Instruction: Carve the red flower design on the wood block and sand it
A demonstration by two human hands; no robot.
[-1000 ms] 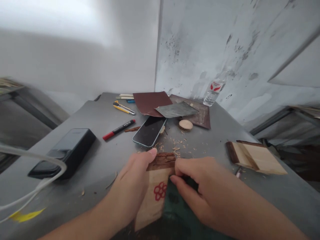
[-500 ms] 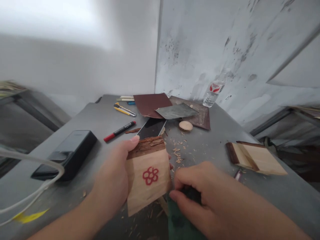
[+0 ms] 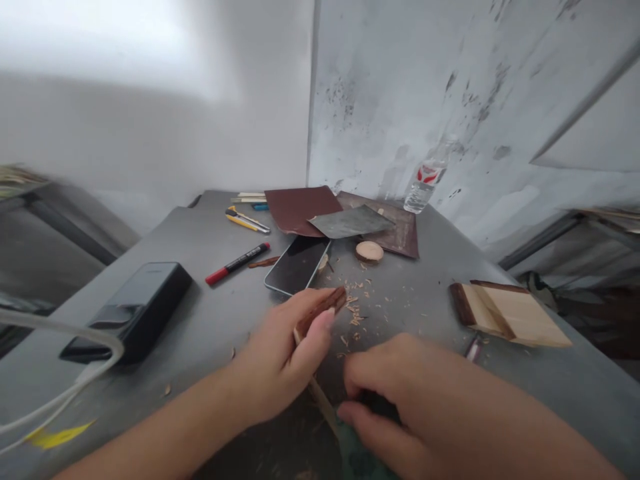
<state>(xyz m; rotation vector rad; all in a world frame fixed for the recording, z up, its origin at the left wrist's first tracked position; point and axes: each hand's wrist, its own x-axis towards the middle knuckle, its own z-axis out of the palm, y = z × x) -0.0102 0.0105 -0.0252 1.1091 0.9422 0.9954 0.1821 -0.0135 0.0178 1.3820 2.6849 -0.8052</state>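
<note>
My left hand (image 3: 280, 357) grips a piece of wood, which is now turned edge-on. Its brown bark edge (image 3: 323, 305) shows between fingers and thumb, while the drawn face is out of sight. Close by on the right, my right hand (image 3: 400, 400) is closed, thumb against curled fingers. From under it a green sheet (image 3: 363, 457) hangs down, apparently sandpaper; the fingers hide much of the hold. Wood shavings (image 3: 355, 310) lie scattered beyond both hands.
A phone (image 3: 299, 263), a red marker (image 3: 237, 263), a yellow cutter (image 3: 247, 219) and sandpaper sheets (image 3: 303, 208) lie ahead. A black device (image 3: 135, 307) with white cables is left. Wood blocks (image 3: 525, 313) lie right; a water bottle (image 3: 424, 187) stands at the back.
My left hand has rolled over, turning the wood from its face with the red flower drawing to its bark edge. The right hand has barely moved.
</note>
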